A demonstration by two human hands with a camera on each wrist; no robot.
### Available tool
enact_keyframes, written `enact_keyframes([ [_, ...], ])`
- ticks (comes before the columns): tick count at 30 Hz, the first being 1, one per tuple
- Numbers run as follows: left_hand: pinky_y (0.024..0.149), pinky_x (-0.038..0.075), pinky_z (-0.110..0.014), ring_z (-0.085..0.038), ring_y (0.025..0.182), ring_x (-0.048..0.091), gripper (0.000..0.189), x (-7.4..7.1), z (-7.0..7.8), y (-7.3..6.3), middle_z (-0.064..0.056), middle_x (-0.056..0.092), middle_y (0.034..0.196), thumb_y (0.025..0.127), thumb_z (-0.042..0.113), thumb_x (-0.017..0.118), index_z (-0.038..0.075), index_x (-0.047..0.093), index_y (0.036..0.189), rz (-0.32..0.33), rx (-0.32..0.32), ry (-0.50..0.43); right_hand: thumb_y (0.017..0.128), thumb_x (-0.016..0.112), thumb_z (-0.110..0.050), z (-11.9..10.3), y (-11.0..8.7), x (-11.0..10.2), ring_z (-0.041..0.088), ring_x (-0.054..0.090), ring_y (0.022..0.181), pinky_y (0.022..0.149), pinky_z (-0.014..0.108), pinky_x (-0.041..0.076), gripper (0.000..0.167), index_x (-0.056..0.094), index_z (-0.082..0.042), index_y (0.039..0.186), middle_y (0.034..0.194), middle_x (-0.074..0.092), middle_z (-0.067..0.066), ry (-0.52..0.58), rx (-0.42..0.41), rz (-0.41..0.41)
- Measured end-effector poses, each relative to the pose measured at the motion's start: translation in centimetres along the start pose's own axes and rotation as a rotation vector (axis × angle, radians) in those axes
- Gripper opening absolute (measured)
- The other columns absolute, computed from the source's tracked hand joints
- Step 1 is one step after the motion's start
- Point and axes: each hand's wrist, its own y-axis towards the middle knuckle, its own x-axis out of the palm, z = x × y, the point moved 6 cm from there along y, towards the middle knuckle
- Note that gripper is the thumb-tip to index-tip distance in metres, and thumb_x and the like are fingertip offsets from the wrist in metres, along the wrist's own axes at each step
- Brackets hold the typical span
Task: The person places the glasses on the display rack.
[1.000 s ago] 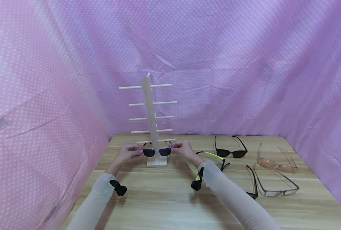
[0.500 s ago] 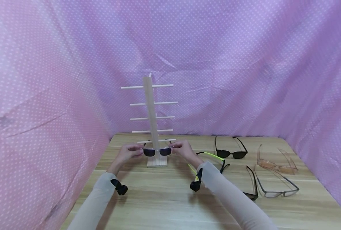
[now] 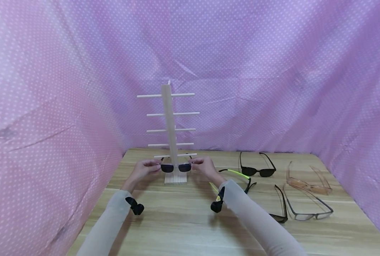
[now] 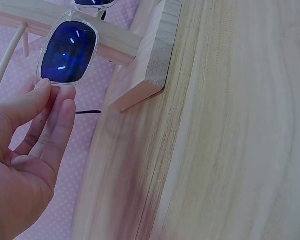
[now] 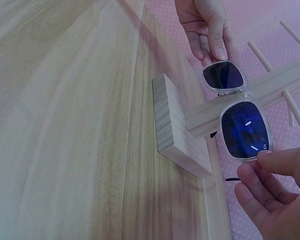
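Note:
Dark-lensed sunglasses (image 3: 185, 167) with a clear frame are held upright in front of the lower post of a pale wooden display rack (image 3: 169, 117). My left hand (image 3: 146, 168) pinches one outer corner of the frame between thumb and fingers. At the opposite corner my right hand (image 3: 204, 167) pinches the frame the same way. In the right wrist view the lenses (image 5: 244, 131) look deep blue, one on each side of the post. The temples reach back past the lowest peg (image 3: 190, 154), partly hidden behind the post and hands. The rack's block base (image 3: 175, 179) stands on the table.
On the table (image 3: 177, 227) to the right lie black sunglasses (image 3: 258, 171), glasses with yellow-green temples (image 3: 238, 173), amber clear glasses (image 3: 308, 185), grey-framed glasses (image 3: 311, 215) and dark glasses (image 3: 285, 209) partly behind my right sleeve. A pink dotted cloth (image 3: 241, 71) surrounds the table.
The sunglasses have risen very slightly toward the lowest peg, both hands keeping their pinch. The rack appears shifted a little to the right in the view.

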Motion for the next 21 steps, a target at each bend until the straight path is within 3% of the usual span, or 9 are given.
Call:
enact_keyframes([
  [9,0.097,0.059,-0.048,-0.028,0.098,0.076,0.043,-0.1,0.6,0.4,-0.012,0.078,0.105,0.093,0.002,0.072,-0.016,0.059,0.13,-0.012,0.022,0.056,0.092,0.068,0.005,0.0,0.3,0.1,0.012,0.069,0.078,0.075,0.026,0.062,0.021,0.076,0.005,0.111,0.103,0.077,0.021,-0.049,-0.011,0.015],
  [14,0.097,0.058,-0.052,-0.025,0.094,0.076,0.04,-0.4,0.9,0.3,-0.021,0.075,0.113,0.092,-0.001,0.072,-0.018,0.06,0.127,-0.028,0.042,0.091,0.091,0.069,0.007,-0.4,0.3,0.4,0.015,0.069,0.077,0.071,0.024,0.061,0.02,0.076,0.006,0.11,0.103,0.077,0.022,-0.078,-0.038,0.011],
  [21,0.089,0.062,-0.049,-0.034,0.094,0.075,0.035,-0.8,1.3,0.2,-0.023,0.076,0.107,0.093,0.0,0.071,-0.016,0.064,0.124,-0.025,0.053,0.186,0.091,0.07,0.006,-1.0,0.4,0.7,0.015,0.066,0.068,0.057,0.015,0.049,0.017,0.078,0.005,0.105,0.09,0.077,0.021,-0.147,-0.071,0.012],
])
